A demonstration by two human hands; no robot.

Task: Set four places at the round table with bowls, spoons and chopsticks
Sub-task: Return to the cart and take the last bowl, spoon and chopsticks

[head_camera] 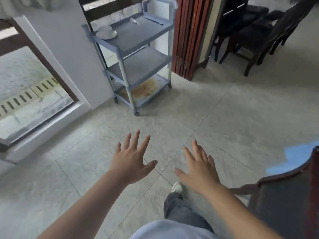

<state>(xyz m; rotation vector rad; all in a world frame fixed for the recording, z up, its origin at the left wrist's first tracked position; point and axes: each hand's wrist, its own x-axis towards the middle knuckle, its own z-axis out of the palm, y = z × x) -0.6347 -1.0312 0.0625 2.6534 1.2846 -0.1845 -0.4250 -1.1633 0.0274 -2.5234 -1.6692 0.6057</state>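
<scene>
Nothing is gripped by the left hand (131, 161) or right hand (198, 168), both spread open above the floor (224, 118), well apart from the cart (134, 54).

Readable text: none in this view.
Labels or brands: none legible on the grey cart (138, 34) or the white bowl (105, 30).

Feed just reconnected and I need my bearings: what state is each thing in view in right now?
left hand: open, fingers spread, empty
right hand: open, palm down, empty
grey three-shelf cart: upright on its casters by the wall
white bowl on a saucer: upright on the cart's top shelf
white spoon: lying on the top shelf, apart from the bowl
bottom shelf: stained brown
wooden folding door: folded together
</scene>
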